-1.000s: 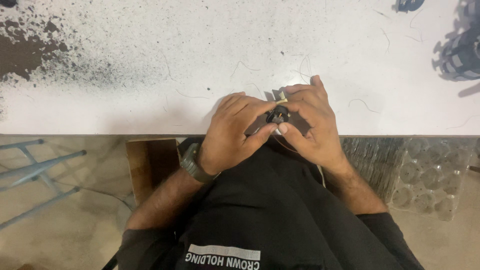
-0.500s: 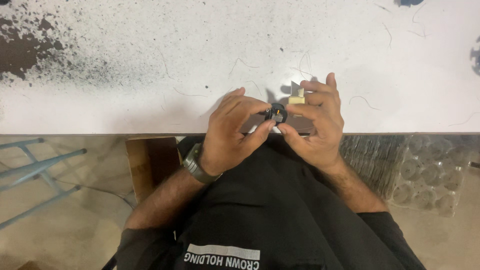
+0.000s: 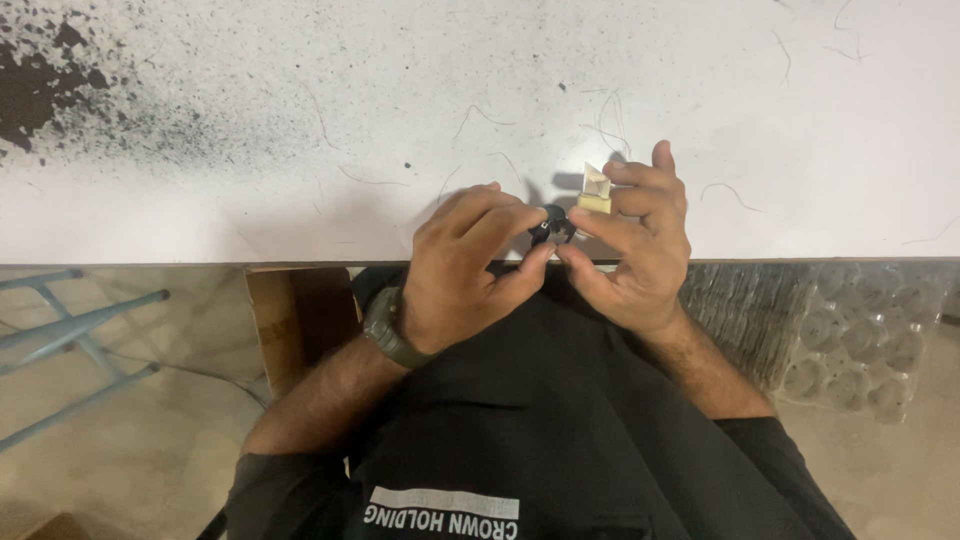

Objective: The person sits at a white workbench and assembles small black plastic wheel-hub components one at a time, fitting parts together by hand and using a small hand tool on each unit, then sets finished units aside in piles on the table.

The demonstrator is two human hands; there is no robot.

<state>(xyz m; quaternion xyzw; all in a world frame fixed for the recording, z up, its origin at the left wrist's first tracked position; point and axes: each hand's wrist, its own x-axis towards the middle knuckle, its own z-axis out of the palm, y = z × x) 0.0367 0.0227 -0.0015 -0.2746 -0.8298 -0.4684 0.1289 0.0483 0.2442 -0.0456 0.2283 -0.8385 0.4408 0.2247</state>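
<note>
**Hands meet at the bench's near edge**

The left hand [image 3: 465,270] and right hand [image 3: 630,250] meet over the near edge of the bench [image 3: 300,130], fingertips touching a small ring-shaped part [image 3: 553,224] between them. A small folded tab [image 3: 596,187] sits at about 1 o'clock from that part, against the right hand's fingers. A wristwatch [image 3: 390,325] lies at 7 o'clock from the left hand. A speckled patch [image 3: 60,85] spreads at the bench's far left, around 10 o'clock. Below the bench, a metal frame [image 3: 75,340] stands at 8 o'clock and a moulded plastic tray [image 3: 860,340] at 4 o'clock.
</note>
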